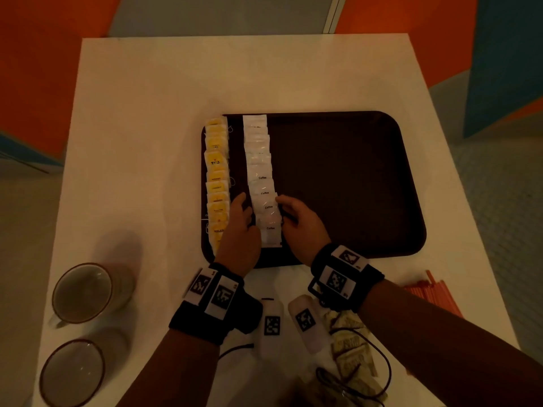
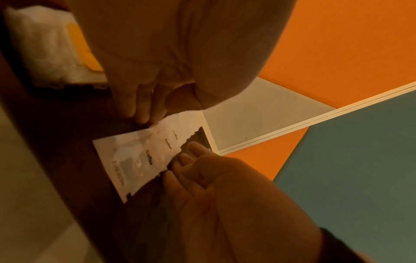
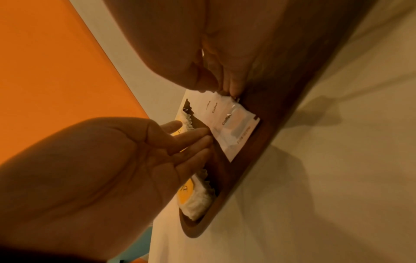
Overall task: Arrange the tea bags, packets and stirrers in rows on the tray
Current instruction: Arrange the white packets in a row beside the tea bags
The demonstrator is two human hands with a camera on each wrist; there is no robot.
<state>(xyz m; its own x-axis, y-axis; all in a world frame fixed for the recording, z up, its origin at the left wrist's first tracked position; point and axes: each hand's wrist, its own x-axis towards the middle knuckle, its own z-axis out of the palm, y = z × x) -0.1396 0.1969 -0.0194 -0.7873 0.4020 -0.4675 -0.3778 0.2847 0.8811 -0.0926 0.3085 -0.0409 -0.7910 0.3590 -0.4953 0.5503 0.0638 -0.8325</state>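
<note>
white coffee packets (image 1: 262, 183) overlap in one row on tray (image 1: 346, 183).

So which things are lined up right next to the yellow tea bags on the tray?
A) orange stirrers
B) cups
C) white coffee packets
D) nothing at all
C: a row of white coffee packets runs beside the yellow tea bags on the tray, while the stirrers and cups sit off it on the table.
</note>
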